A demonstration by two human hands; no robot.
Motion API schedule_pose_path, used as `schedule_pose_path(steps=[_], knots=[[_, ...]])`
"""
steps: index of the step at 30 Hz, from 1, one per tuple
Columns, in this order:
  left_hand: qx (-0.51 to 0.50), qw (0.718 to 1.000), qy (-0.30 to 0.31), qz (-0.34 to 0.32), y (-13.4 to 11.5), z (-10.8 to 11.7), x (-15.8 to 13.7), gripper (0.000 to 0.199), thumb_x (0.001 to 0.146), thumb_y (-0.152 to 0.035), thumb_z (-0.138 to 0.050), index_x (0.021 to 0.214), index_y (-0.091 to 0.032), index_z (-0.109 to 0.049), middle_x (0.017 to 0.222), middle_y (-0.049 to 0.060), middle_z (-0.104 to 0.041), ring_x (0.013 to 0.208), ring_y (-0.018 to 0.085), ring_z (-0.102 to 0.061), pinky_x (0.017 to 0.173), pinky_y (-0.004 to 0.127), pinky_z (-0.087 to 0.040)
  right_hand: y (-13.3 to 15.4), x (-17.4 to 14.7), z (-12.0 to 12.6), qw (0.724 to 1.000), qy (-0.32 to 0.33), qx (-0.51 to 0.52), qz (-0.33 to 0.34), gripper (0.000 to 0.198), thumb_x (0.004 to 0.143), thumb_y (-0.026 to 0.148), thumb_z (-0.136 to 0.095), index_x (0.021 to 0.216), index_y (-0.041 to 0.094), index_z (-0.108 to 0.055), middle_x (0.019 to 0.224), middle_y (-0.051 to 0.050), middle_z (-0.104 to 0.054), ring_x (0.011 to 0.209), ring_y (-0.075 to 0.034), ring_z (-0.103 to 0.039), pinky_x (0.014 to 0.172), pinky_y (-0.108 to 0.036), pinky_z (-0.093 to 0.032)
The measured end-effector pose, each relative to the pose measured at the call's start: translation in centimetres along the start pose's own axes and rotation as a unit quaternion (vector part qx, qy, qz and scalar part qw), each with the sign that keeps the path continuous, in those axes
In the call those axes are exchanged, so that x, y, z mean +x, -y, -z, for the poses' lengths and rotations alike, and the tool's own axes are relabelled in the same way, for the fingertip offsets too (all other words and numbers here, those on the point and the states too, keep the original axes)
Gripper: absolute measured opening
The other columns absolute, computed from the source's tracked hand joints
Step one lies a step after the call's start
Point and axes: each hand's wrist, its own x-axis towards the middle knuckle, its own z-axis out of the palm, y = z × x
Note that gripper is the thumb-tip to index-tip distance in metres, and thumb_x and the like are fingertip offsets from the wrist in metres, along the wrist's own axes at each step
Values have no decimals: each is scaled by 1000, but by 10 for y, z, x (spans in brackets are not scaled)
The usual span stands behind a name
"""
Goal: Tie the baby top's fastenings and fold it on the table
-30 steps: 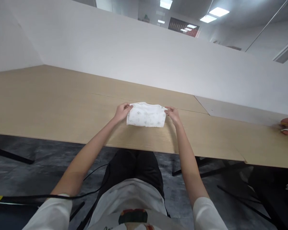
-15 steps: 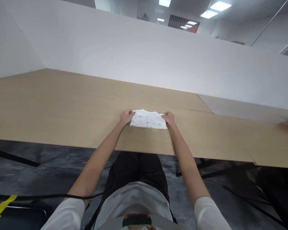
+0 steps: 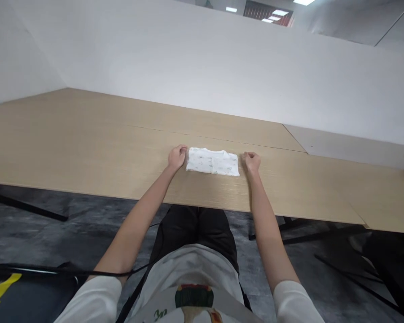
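Note:
A small white garment point(image 3: 212, 162) with a sparse dark print lies folded into a flat strip on the wooden table, its curved neckline along the far edge. Just off its left end is my left hand point(image 3: 177, 157), fingers curled in and holding nothing. My right hand point(image 3: 252, 162) hovers beside the right end, a small gap away, with its fingers also curled together around nothing visible.
The wooden tabletop point(image 3: 87, 143) runs wide to both sides, with seams in it. Behind it rises a white partition point(image 3: 195, 67). A grey panel point(image 3: 350, 146) lies at the back right. A black chair point(image 3: 33, 291) with yellow tape stands at lower left.
Both hands have let go of the garment's ends and moved outward, the right one further. The garment stays flat on the table. The camera view has tilted slightly down.

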Motion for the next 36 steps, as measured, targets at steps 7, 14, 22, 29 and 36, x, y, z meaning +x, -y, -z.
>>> schedule_pose_path(steps=[7,14,22,29,36], knots=[[-2,995,66,-77,0,0,-1,42,91,-37,-39,120,-18,-62,123,8,-62,115,23,-55,100,34,-40,6,-5,1,1000,-8,-10,-24,33,83,33,-44,89,10,-67,95,-15,-69,86,-23,-64,82,-32,-45],[32,987,126,-98,2,1,-1,48,84,-32,-49,129,-17,-55,127,10,-60,114,26,-55,100,39,-40,14,-18,-10,982,129,-41,130,29,82,30,-53,101,15,-68,101,-10,-70,89,-19,-63,84,-28,-45],[26,988,122,-91,4,1,0,47,83,-31,-48,126,-14,-54,124,12,-61,110,24,-56,97,36,-42,16,-18,-8,966,146,-124,172,27,78,29,-59,99,16,-69,95,-8,-70,87,-20,-61,82,-30,-44],[24,994,91,-52,2,-3,0,31,80,-37,-53,103,-16,-58,106,11,-64,99,23,-58,91,37,-44,20,-19,-7,975,135,-67,165,14,72,29,-58,78,16,-61,84,-6,-66,83,-19,-58,80,-31,-45],[-102,984,30,-142,-42,39,20,29,88,-44,-44,91,-16,-52,103,8,-63,96,19,-58,86,32,-46,79,-15,35,941,97,275,169,24,71,36,-63,70,21,-45,88,-5,-63,83,-16,-59,74,-29,-48]])
